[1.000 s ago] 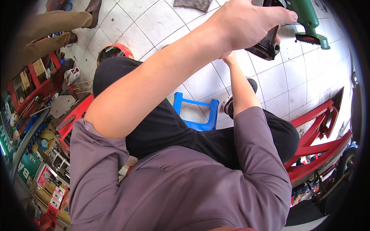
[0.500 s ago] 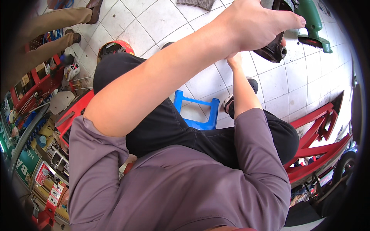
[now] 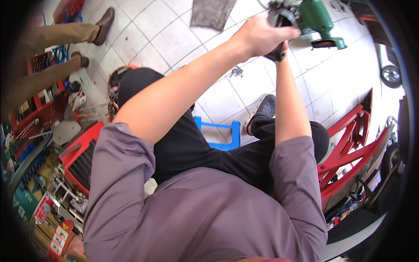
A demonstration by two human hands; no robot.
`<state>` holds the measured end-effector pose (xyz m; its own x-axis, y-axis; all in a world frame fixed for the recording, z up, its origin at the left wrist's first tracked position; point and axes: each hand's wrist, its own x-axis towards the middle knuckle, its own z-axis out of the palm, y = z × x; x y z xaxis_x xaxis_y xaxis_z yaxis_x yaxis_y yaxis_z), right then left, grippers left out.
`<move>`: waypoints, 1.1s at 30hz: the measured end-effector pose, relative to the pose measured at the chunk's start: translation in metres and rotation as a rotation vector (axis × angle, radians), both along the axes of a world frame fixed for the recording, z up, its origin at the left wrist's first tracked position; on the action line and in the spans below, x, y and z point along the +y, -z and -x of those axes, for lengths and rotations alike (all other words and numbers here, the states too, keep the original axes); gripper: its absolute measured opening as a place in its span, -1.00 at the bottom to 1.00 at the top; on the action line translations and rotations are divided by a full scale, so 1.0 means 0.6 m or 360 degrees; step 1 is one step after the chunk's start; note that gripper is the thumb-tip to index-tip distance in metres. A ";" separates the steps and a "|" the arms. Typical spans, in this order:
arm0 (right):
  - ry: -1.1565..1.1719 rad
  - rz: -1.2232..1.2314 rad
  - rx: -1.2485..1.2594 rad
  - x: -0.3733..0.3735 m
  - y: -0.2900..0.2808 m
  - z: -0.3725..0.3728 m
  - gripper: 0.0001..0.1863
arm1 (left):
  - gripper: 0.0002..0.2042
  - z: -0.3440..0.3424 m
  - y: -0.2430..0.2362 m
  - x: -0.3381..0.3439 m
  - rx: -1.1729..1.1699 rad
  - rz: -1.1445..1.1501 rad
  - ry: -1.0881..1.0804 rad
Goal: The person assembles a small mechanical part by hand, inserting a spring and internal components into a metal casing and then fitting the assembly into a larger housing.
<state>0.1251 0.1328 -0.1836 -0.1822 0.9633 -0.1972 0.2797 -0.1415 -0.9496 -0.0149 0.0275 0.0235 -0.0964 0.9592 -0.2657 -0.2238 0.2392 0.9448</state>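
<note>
Near the top of the view, my left hand (image 3: 258,37) is closed round a dark metal housing (image 3: 279,21), its thumb stretched across the front. My right arm reaches straight up beneath it, and my right hand (image 3: 284,46) is at the housing's lower end, its fingers mostly hidden. Just right of the housing, a green machine body (image 3: 316,19) with a flanged foot stands close to it. Whether the two touch, I cannot tell.
Small metal parts (image 3: 237,72) and a grey cloth (image 3: 212,13) lie on the tiled floor. A blue stool (image 3: 224,146) is between my legs. Red metal frames (image 3: 345,161) stand at right, a red toolbox (image 3: 80,150) at left. Another person's shoe (image 3: 104,26) is at upper left.
My left hand and the dark housing have moved left in the view. My right hand has risen to the housing's lower end. The whole view has shifted, bringing the small metal parts into sight.
</note>
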 end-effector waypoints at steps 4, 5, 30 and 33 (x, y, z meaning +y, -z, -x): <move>-0.0080 0.0291 0.0855 0.067 -0.255 -0.010 -0.45 | -0.66 -0.001 -0.006 -0.029 -0.0290 0.0136 0.0294; -0.0209 0.0291 0.0924 0.040 -0.323 -0.015 -0.42 | -0.66 -0.004 -0.005 -0.038 -0.0295 0.0158 0.0326; -0.0290 -0.0292 0.1174 -0.122 -0.444 -0.098 -0.57 | -0.15 -0.107 0.026 -0.071 0.0988 -0.0822 0.0292; -0.0277 -0.0264 0.1226 -0.119 -0.443 -0.104 -0.57 | -0.26 -0.118 0.027 -0.064 0.0993 -0.0919 0.0139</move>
<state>0.1878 0.0612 0.0821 -0.3588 0.9143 0.1880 -0.4568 0.0037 -0.8896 0.0559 -0.0109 0.0075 0.0182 0.9388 0.3440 0.3748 -0.3254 0.8681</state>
